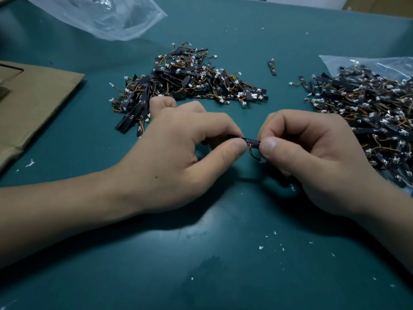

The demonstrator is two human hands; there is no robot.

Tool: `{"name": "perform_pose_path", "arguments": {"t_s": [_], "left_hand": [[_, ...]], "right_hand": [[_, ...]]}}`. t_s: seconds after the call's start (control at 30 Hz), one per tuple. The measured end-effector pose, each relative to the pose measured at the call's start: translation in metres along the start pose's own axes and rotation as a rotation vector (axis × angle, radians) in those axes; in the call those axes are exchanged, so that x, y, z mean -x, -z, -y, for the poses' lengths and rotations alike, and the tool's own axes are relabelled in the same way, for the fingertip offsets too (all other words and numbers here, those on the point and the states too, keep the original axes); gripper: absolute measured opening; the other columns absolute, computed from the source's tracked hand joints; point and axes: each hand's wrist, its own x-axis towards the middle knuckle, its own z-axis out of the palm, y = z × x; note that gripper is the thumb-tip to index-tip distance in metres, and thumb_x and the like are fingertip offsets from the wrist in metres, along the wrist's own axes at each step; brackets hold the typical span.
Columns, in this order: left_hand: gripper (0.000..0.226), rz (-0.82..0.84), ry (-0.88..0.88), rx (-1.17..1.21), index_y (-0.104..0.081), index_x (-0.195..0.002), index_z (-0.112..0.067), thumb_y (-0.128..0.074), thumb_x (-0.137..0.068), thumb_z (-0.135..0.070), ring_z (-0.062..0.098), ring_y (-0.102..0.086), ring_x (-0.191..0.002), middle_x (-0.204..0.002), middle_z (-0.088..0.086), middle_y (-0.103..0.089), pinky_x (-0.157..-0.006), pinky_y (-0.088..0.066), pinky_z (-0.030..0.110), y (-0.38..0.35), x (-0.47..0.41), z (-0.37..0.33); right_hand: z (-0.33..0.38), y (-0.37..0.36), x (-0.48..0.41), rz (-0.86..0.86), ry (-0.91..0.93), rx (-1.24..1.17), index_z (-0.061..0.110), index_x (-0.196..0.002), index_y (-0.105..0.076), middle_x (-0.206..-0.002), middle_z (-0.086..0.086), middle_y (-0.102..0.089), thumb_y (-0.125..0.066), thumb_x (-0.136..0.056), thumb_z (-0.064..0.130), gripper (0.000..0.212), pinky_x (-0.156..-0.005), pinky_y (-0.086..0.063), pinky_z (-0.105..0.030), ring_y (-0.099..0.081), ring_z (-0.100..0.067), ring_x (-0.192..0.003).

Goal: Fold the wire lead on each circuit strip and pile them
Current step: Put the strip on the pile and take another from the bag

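A small black circuit strip [252,142] is held between both hands just above the green table. My left hand [178,151] pinches its left end with thumb and fingers. My right hand [312,153] pinches its right end, and the strip's coloured wire lead with a white connector [262,159] hangs below by the right thumb. A pile of strips [190,81] lies behind my left hand. A larger heap of strips [368,108] lies on a clear plastic bag to the right.
Two loose strips [272,68] [301,82] lie between the piles. A flat cardboard sheet [33,101] sits at the left edge and a crumpled clear plastic bag [107,16] at the back left. White crumbs dot the green table [223,265].
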Motion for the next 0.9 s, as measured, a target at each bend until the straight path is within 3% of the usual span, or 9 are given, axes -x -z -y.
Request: {"name": "perform_pose_path", "arguments": {"t_s": [0.1, 0.23, 0.5, 0.6, 0.7, 0.8, 0.9], "left_hand": [[0.017, -0.006, -0.014, -0.008, -0.07, -0.085, -0.031, -0.058, -0.094, -0.039, 0.004, -0.056, -0.076, -0.072, -0.016, -0.061, -0.086, -0.026, 0.038, 0.0009, 0.0001, 0.0001], [0.019, 0.005, -0.023, 0.022, -0.073, -0.085, -0.032, -0.057, -0.093, -0.039, 0.004, -0.057, -0.076, -0.072, -0.015, -0.063, -0.086, -0.026, 0.037, 0.0023, 0.0006, -0.0009], [0.017, 0.022, -0.021, 0.047, -0.07, -0.083, -0.024, -0.06, -0.095, -0.03, 0.004, -0.058, -0.07, -0.066, -0.014, -0.063, -0.087, -0.032, 0.035, 0.0007, 0.0004, -0.0001], [0.017, 0.017, 0.003, 0.111, -0.07, -0.081, -0.019, -0.062, -0.095, -0.021, 0.013, -0.059, -0.056, -0.057, -0.008, -0.061, -0.065, -0.045, 0.028, 0.0009, 0.0011, 0.0003], [0.017, 0.036, 0.018, 0.124, -0.069, -0.08, -0.018, -0.062, -0.095, -0.02, 0.014, -0.054, -0.05, -0.053, -0.007, -0.057, -0.05, -0.039, 0.021, 0.001, 0.0012, -0.0002], [0.018, 0.067, 0.027, 0.062, -0.067, -0.077, -0.019, -0.06, -0.093, -0.023, 0.012, -0.054, -0.057, -0.059, -0.009, -0.057, -0.057, -0.041, 0.023, -0.0001, 0.0, 0.0], [0.016, 0.078, 0.04, 0.042, -0.057, -0.075, -0.027, -0.057, -0.091, -0.025, 0.016, -0.065, -0.086, -0.088, -0.009, -0.072, -0.081, -0.049, 0.039, -0.0008, -0.0021, -0.0003]], "right_hand": [[0.0012, -0.0004, -0.0002, -0.001, 0.016, 0.04, 0.021, -0.077, -0.062, -0.059, -0.009, -0.05, -0.06, -0.09, 0.037, 0.021, -0.046, -0.034, -0.027, -0.041, -0.012, -0.05], [0.0008, 0.0001, -0.0004, 0.066, 0.01, 0.071, 0.026, -0.079, -0.066, -0.063, -0.009, -0.054, -0.057, -0.093, 0.039, 0.021, -0.049, -0.037, -0.038, -0.045, -0.023, -0.054], [0.0004, -0.0011, 0.0004, 0.026, 0.086, 0.196, 0.024, -0.081, -0.066, -0.071, -0.005, -0.061, -0.062, -0.098, 0.027, 0.017, -0.056, -0.04, -0.03, -0.051, -0.019, -0.06], [0.0002, -0.0016, -0.0001, 0.012, 0.079, 0.208, 0.022, -0.083, -0.068, -0.072, -0.004, -0.063, -0.061, -0.098, 0.027, 0.017, -0.057, -0.041, -0.031, -0.053, -0.019, -0.061], [0.0008, -0.0019, 0.0002, 0.01, 0.093, 0.243, 0.022, -0.08, -0.067, -0.07, -0.003, -0.063, -0.06, -0.097, 0.031, 0.02, -0.056, -0.043, -0.036, -0.054, -0.019, -0.061], [0.0012, -0.003, -0.0004, 0.021, 0.095, 0.292, 0.021, -0.078, -0.065, -0.069, 0.001, -0.062, -0.062, -0.097, 0.029, 0.021, -0.058, -0.043, -0.033, -0.055, -0.017, -0.062], [0.0004, -0.0051, -0.0017, 0.032, 0.071, 0.327, 0.019, -0.08, -0.067, -0.07, 0.007, -0.062, -0.063, -0.097, 0.027, 0.019, -0.06, -0.042, -0.024, -0.056, -0.015, -0.065]]}}
